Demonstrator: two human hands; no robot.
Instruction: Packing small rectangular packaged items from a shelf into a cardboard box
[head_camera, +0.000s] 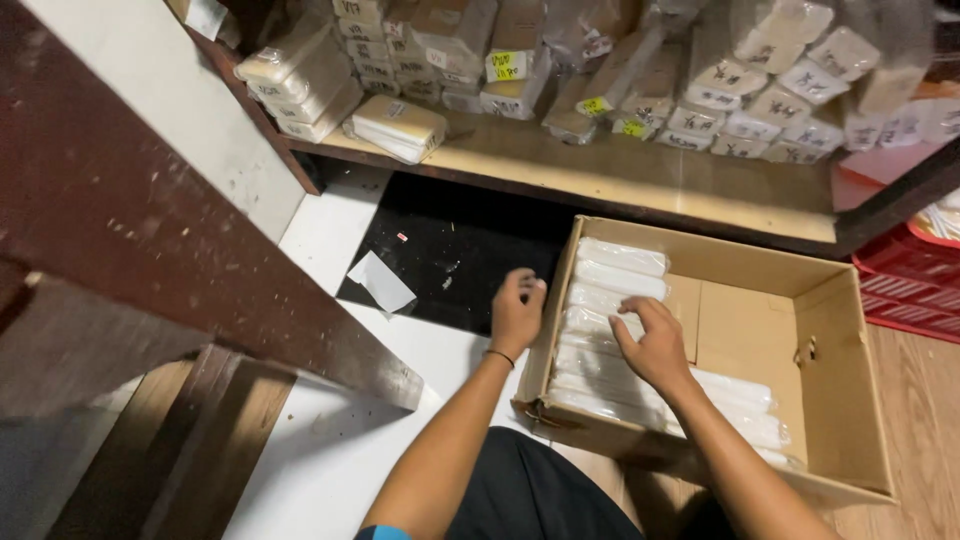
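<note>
Right hand (655, 345) lies spread on white packs (610, 300) inside the box (840, 370), gripping nothing; left hand (517, 310) curls over the box's wall beside it.

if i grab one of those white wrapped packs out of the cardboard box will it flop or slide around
Probably fairly stiff: the white wrapped packs keep straight, flat shapes in their row. The glossy clear wrap looks slippery, so one may slide. The right hand rests on them without denting, which suggests firm contents.

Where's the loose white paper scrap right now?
Head view, left of centre: the loose white paper scrap lies on the floor at the black panel's edge, left of the left hand and the brown cardboard box.
</note>
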